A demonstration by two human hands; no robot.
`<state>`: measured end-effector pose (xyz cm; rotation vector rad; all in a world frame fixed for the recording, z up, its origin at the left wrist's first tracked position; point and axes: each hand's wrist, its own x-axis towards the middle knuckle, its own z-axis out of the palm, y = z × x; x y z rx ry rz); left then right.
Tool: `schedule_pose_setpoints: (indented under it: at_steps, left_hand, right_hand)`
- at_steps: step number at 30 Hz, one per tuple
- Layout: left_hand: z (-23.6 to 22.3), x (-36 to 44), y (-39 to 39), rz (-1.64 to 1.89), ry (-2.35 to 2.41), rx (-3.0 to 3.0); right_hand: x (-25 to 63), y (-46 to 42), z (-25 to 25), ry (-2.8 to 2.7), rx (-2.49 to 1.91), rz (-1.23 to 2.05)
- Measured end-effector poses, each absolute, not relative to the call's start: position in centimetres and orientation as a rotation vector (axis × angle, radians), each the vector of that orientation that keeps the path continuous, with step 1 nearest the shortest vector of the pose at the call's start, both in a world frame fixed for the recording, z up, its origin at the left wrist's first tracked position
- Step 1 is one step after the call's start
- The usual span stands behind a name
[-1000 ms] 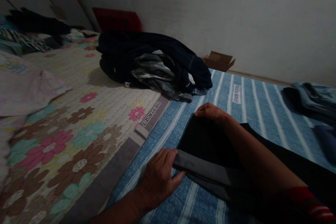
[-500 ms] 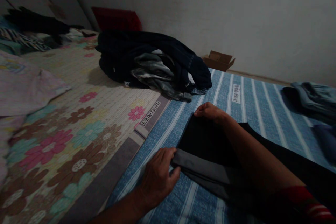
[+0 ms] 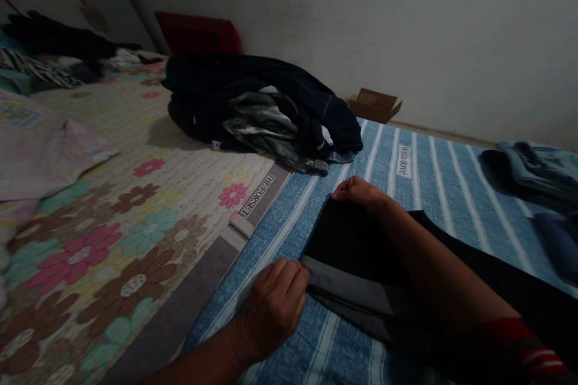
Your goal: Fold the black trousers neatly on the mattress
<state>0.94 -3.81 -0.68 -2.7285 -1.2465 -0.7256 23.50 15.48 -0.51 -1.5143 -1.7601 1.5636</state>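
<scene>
A pair of black trousers (image 3: 356,240) with a grey side band lies spread over the blue striped bedding. At the near corner of its left end, my left hand (image 3: 277,301) is closed with curled fingers on the edge of the grey band. My right hand (image 3: 359,191) pinches the far corner of that same end between thumb and fingers. Between the two hands the edge runs fairly straight. My right forearm crosses over the cloth and hides part of it, and its right portion runs out of view.
A heap of dark clothes (image 3: 253,96) lies beyond my hands. Folded jeans (image 3: 542,168) are at the right. A pale pink garment (image 3: 49,150) rests on the floral bedding (image 3: 135,234) at the left. By the wall stand a cardboard box (image 3: 374,105) and a red object (image 3: 198,33).
My left thumb and fingers have closed together at the trousers' near corner, where they were more spread before. My right hand keeps its pinch on the far corner.
</scene>
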Motion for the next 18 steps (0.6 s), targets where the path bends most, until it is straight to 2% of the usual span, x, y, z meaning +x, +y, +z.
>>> schedule_pose_setpoints:
  at_steps: [18]
  left_hand:
    - [-1.5,0.2,-2.8,-0.767,-0.969,-2.808]
  right_hand:
    - [23.2,15.5,-0.3,-1.762,-1.538,1.542]
